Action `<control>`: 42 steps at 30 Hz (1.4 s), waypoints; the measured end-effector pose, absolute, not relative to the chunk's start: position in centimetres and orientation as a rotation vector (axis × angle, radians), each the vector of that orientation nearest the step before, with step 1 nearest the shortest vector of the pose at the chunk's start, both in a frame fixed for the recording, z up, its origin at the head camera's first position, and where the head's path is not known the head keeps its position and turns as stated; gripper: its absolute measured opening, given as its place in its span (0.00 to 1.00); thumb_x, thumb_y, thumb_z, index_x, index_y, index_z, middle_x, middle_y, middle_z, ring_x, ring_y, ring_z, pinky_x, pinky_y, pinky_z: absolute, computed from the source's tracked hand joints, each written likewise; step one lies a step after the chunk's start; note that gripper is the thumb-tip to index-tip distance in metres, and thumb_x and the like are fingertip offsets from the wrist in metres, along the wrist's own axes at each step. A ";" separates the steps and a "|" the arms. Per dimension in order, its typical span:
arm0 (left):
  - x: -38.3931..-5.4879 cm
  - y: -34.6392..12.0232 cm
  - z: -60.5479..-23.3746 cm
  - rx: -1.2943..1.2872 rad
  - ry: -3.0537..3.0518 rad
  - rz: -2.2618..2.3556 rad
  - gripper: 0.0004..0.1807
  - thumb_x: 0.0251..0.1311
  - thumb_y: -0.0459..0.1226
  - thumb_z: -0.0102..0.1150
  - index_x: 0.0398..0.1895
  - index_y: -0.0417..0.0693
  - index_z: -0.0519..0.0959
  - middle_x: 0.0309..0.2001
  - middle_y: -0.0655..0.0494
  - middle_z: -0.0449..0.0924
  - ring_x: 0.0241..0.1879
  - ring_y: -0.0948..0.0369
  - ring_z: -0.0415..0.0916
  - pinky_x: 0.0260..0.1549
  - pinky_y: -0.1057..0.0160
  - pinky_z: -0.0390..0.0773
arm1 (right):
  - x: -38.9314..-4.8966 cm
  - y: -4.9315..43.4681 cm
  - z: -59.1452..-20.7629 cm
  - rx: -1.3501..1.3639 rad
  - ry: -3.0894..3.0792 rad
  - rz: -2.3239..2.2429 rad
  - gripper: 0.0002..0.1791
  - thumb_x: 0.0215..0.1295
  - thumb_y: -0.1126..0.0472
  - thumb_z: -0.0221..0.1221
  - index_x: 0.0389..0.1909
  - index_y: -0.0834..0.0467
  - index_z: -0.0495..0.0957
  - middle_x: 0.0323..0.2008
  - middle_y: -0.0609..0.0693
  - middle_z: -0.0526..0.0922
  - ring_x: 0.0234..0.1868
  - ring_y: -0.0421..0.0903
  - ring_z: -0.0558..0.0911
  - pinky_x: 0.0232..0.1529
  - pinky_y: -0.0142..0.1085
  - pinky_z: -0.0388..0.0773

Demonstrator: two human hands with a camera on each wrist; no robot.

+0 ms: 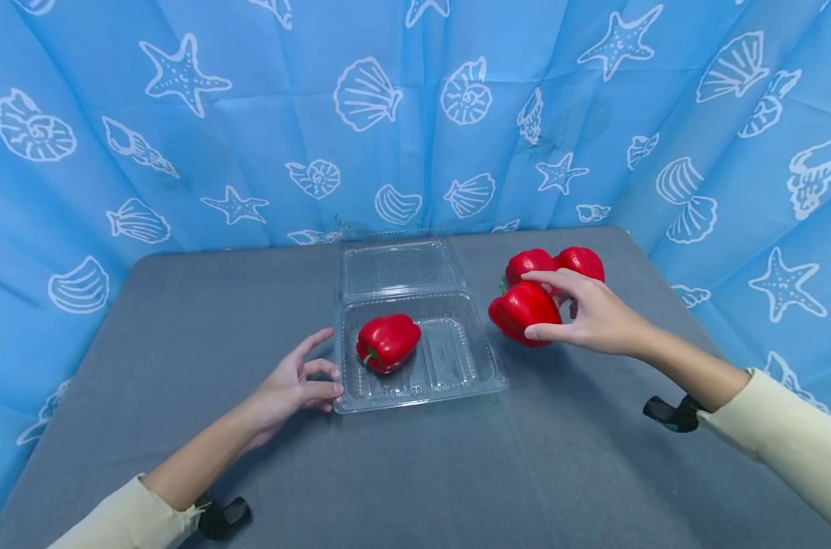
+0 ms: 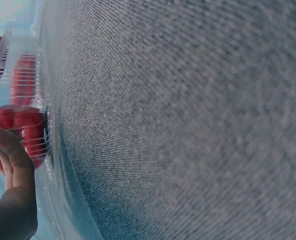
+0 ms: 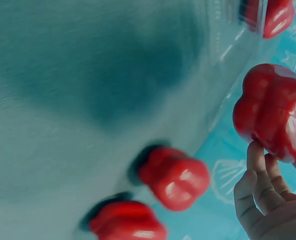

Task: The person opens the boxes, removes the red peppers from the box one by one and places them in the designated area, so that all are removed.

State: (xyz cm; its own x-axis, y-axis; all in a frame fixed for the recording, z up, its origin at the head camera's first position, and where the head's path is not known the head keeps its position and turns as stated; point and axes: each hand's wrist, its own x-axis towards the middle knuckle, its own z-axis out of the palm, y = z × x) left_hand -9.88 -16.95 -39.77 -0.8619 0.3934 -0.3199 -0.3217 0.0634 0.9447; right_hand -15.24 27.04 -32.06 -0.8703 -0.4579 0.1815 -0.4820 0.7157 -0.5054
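My right hand (image 1: pixel 597 313) grips a red bell pepper (image 1: pixel 521 313) between thumb and fingers, to the right of a clear plastic clamshell container (image 1: pixel 422 400). In the right wrist view the gripped pepper (image 3: pixel 270 110) is held up off the table. Another red bell pepper (image 1: pixel 390 341), with a green stem, lies in the left half of the container's base. The fingers of my left hand (image 1: pixel 288 389) touch the container's left side near its front corner. In the left wrist view that hand (image 2: pixel 15 170) is beside the clear wall, its fingers partly hidden.
Two more red peppers, one (image 1: pixel 528 263) left of the other (image 1: pixel 583 261), rest on the grey table (image 1: pixel 237 305) behind my right hand. The container's lid (image 1: pixel 398 267) lies folded back toward the blue shell-patterned curtain (image 1: pixel 415 152).
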 end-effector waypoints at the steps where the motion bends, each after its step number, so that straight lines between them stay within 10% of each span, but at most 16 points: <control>1: -9.9 -17.0 -39.7 0.076 1.844 1.848 0.50 0.60 0.30 0.63 0.79 0.55 0.43 0.42 0.49 0.75 0.36 0.57 0.81 0.40 0.58 0.82 | -15.1 27.5 -32.1 0.773 -2.866 0.860 0.47 0.42 0.53 0.79 0.67 0.54 0.71 0.51 0.53 0.77 0.42 0.49 0.77 0.32 0.37 0.80; 42: -9.9 -16.9 -39.9 0.084 1.862 1.842 0.50 0.60 0.30 0.63 0.79 0.54 0.43 0.42 0.49 0.74 0.37 0.57 0.81 0.40 0.57 0.82 | -15.1 38.0 -36.7 0.269 -2.987 0.705 0.44 0.55 0.49 0.71 0.67 0.67 0.66 0.48 0.65 0.76 0.44 0.61 0.75 0.29 0.38 0.76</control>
